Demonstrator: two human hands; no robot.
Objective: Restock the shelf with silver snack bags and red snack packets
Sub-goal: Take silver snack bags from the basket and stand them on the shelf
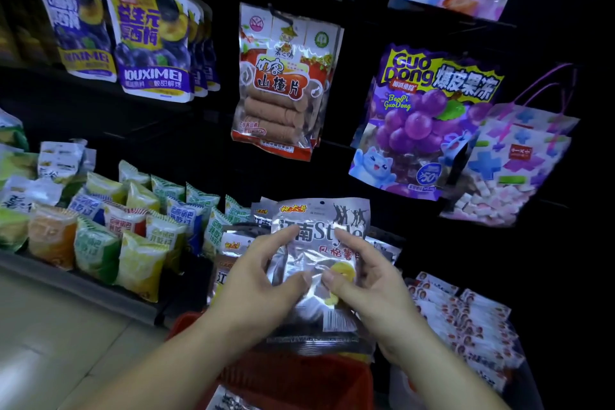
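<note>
- A silver snack bag [320, 221] is held upright just above the red basket [309, 374], its printed front facing the camera.
- The left hand [263, 283] grips the bag's left edge, thumb pressed on the front and fingers curled behind.
- The right hand [372, 286] pinches the right edge, thumb on the front near the yellow picture.
- The bag sits between both hands, its top rising above the fingers.
- More silver bags [233, 245] stand on the shelf beyond the basket.
- Red snack packets [466, 313] lie in rows right of the basket.
</note>
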